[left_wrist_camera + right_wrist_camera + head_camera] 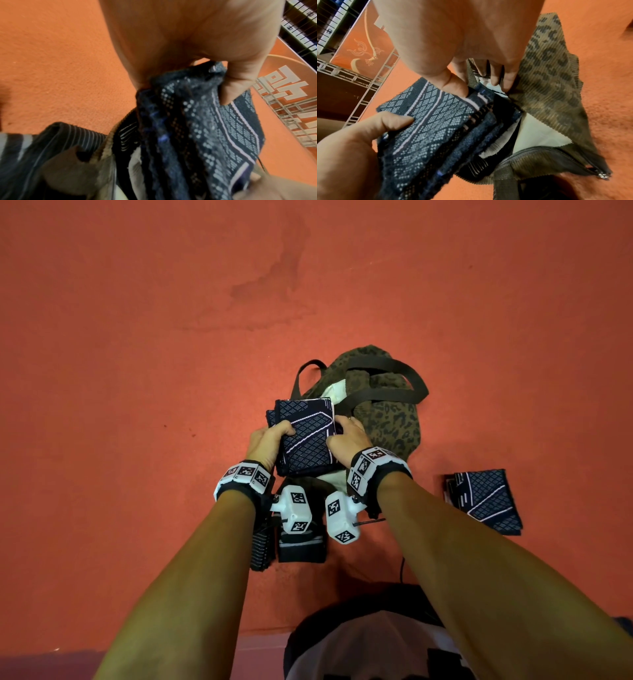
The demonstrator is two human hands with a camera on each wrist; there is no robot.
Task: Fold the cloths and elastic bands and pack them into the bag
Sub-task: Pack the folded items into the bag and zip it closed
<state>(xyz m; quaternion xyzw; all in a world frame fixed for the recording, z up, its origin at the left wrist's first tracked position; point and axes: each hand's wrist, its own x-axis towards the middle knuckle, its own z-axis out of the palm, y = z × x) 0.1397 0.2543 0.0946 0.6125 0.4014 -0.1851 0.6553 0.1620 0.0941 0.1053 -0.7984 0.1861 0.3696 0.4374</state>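
A folded stack of navy patterned cloth (305, 436) hangs over the open mouth of the leopard-print bag (390, 416) on the orange floor. My left hand (282, 436) grips its left edge, thumb on top (231, 88). My right hand (337, 433) pinches the right edge with the thumb (453, 83), while its fingers (501, 77) reach down at the bag's rim (547, 81). The white lining (539, 132) shows inside. Striped elastic bands (301, 549) lie folded below my left wrist. A second folded cloth (486, 501) lies to the right.
The bag's dark handles (404, 385) loop over its top and its zipper (556, 151) is undone. A thin cable (402, 570) runs by my body. A metal rack and an orange banner (363, 44) stand at the floor's edge.
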